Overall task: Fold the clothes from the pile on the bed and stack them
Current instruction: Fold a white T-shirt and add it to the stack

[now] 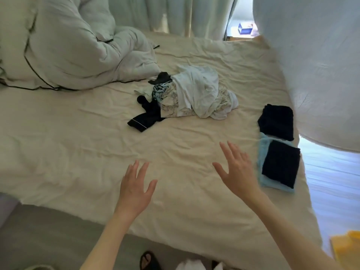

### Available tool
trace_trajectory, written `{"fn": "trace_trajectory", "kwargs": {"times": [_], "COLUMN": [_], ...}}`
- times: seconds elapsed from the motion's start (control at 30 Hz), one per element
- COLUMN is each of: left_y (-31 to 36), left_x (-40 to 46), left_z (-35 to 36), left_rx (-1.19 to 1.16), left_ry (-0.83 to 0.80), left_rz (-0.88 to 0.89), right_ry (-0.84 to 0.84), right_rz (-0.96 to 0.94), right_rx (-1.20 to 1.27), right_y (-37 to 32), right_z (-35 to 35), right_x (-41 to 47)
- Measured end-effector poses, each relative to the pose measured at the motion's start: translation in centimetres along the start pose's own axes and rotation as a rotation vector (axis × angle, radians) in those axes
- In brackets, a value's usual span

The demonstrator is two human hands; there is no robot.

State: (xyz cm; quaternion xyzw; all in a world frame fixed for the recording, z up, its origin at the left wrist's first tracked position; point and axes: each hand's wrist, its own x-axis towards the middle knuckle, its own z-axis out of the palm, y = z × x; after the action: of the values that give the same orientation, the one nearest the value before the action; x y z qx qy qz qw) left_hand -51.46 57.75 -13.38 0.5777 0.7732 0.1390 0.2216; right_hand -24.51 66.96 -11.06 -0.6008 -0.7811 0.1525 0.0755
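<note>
Here both hands reach out over the bed (78, 152), palms down, holding nothing. The left hand (134, 190) hovers above the cream sheet near the front edge, its forearm rising from the bottom of the view; its fingers (143, 170) are straight and slightly spread, the thumb splayed to the right. The right hand (238, 172) sits a little further forward and to the right, its forearm coming in from the lower right corner. Its fingers (230, 151) are also straight and fanned apart, thumb pointing left toward the other hand. Whether either palm touches the sheet cannot be told.

The pile (187, 96) of unfolded clothes lies near the middle of the bed, well ahead of both hands: a white garment on top, patterned cloth beneath, and a dark piece with pale piping trailing out at its left.

At the right edge of the bed lie folded clothes. A dark folded piece (276, 122) lies further back; just in front of it a second dark piece (280, 164) rests on a light blue one (266, 180), which shows along its left and front sides. The right hand is just beside this nearer stack, not touching it.

A rumpled duvet (68, 51) fills the bed's far left.
</note>
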Motion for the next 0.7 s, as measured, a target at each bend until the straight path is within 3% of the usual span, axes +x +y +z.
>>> {"fn": "trace_trajectory", "kwargs": {"times": [0.17, 0.3, 0.4, 0.57, 0.7], "left_y": [-6.4, -8.4, -9.7, -10.8, -8.2], "left_x": [0.8, 2.7, 3.3, 7.9, 17.5], "left_z": [-7.3, -10.1, -9.2, -6.5, -4.0], "left_rx": [0.094, 0.084, 0.081, 0.159, 0.219], "left_ry": [0.049, 0.1, 0.048, -0.137, -0.085], "left_rz": [0.104, 0.155, 0.155, 0.147, 0.244], "right_ry": [0.061, 0.115, 0.108, -0.045, -0.066], "right_rz": [-0.049, -0.063, -0.036, 0.001, 0.041], "right_rx": [0.037, 0.037, 0.038, -0.044, -0.096], "right_y": [-9.5, -13.3, -14.0, -12.4, -9.4], "right_z": [0.9, 0.9, 2.1, 5.4, 7.2], "right_x": [1.0, 2.7, 4.3, 8.6, 16.7]}}
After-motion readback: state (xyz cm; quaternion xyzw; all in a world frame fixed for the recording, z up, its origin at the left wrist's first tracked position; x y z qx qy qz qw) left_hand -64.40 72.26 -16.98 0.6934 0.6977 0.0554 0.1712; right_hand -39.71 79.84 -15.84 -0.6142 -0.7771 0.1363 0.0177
